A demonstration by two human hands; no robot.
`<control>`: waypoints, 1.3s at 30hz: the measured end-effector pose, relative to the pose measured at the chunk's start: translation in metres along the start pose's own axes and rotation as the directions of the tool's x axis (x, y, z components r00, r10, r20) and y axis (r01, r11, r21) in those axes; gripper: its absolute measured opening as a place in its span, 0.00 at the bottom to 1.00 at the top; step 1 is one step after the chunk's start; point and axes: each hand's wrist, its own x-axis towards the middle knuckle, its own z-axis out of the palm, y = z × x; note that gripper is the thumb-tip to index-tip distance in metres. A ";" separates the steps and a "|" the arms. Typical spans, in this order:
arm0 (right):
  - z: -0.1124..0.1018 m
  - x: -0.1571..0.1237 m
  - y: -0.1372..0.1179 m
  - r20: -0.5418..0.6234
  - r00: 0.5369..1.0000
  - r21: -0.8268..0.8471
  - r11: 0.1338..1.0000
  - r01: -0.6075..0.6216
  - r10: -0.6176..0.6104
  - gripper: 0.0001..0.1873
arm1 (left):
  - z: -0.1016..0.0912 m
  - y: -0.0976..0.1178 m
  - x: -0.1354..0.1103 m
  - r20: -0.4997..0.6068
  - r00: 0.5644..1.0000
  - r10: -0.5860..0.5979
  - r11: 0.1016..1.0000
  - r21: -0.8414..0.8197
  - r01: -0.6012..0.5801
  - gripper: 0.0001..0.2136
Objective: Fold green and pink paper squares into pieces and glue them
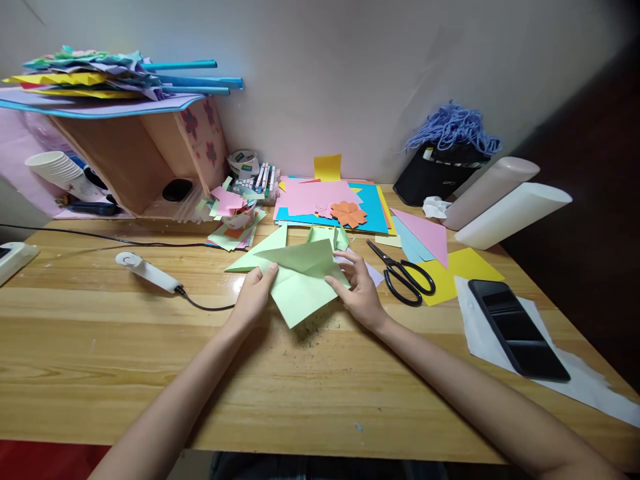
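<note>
Between my two hands is a sheet of light green paper (303,293), creased and partly folded, held just over the wooden table. My left hand (256,288) pinches its left corner, thumb on top. On the other side my right hand (361,292) grips the right edge with the thumb in front and the fingers behind. Behind the sheet lie more folded green paper pieces (273,248), partly covered by it. Black-handled scissors (403,273) rest to the right of my right hand, blades pointing away.
A white glue gun (150,272) with a black cord lies left. Coloured paper sheets (383,207) with an orange paper flower (349,214) lie behind. A phone (517,327) is at right. A cardboard box (195,143), a cup of scraps (240,217) and white rolls (515,217) stand farther back.
</note>
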 end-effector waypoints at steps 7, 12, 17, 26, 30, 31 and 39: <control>-0.006 0.008 0.005 -0.079 0.996 0.085 0.996 -0.031 0.038 0.14 | -0.008 0.013 0.001 0.149 0.988 0.043 0.999 -0.022 -0.040 0.20; -0.009 0.008 0.003 -0.059 0.987 0.048 0.988 -0.149 0.152 0.15 | -0.014 0.018 0.000 0.106 0.954 0.281 0.929 0.219 -0.298 0.24; -0.011 0.009 0.001 0.120 0.958 0.024 0.964 -0.265 0.261 0.16 | -0.012 0.022 -0.009 0.138 0.822 0.553 0.704 0.451 -0.549 0.24; -0.012 0.007 0.001 0.052 0.995 0.073 0.993 -0.092 0.088 0.18 | -0.006 0.013 -0.009 0.103 0.994 0.047 0.955 0.286 -0.075 0.18; -0.012 0.002 0.003 0.078 0.994 -0.036 0.997 0.074 -0.071 0.18 | -0.006 0.013 -0.006 0.032 0.992 -0.118 0.992 0.057 0.116 0.21; -0.012 0.001 0.003 0.109 0.987 -0.086 0.988 0.124 -0.115 0.19 | -0.006 0.013 -0.006 0.028 0.990 -0.140 0.990 0.030 0.139 0.21; -0.012 0.000 0.008 0.308 0.881 -0.198 0.882 0.428 -0.358 0.08 | -0.006 0.019 -0.013 0.210 0.944 -0.256 0.947 -0.140 0.288 0.19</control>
